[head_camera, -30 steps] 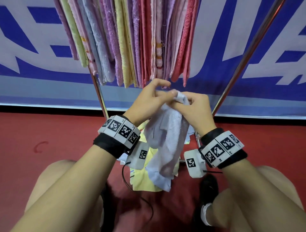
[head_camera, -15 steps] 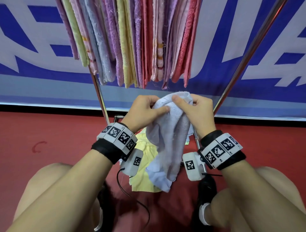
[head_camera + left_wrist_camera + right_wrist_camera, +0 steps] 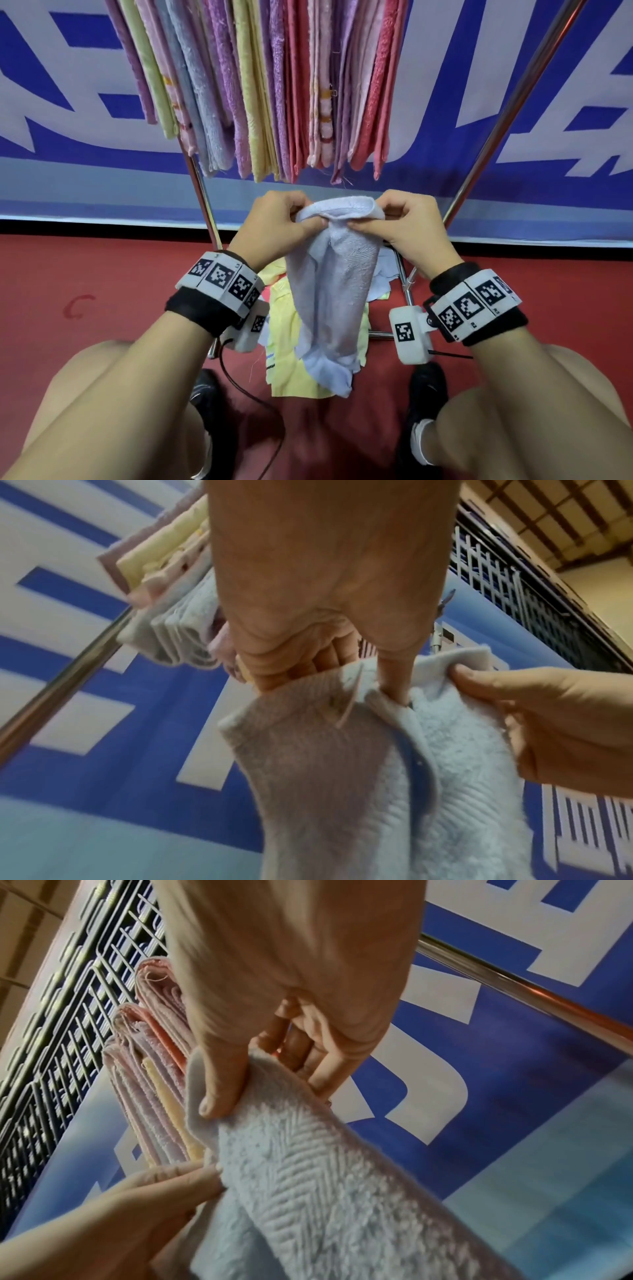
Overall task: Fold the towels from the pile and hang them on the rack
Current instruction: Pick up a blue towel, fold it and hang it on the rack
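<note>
A pale blue towel (image 3: 330,291) hangs crumpled from both my hands in front of the rack. My left hand (image 3: 277,226) pinches its top edge on the left, thumb over the cloth (image 3: 394,680). My right hand (image 3: 407,222) pinches the top edge on the right, its thumb (image 3: 219,1085) pressed on the ribbed towel (image 3: 325,1177). Above hang several folded towels (image 3: 274,85) in pink, purple, yellow and blue on the rack. The pile (image 3: 287,342) of yellow and white towels lies on the floor under the held towel.
The rack's steel legs slant down on the left (image 3: 202,198) and the right (image 3: 507,109), with a low crossbar (image 3: 400,274) behind the pile. A blue and white banner (image 3: 513,164) covers the wall. My knees and black shoes (image 3: 428,387) flank the pile on the red floor.
My hands have slid apart along the towel's top edge, spreading it wider. The towel has come lower and hangs longer between them.
</note>
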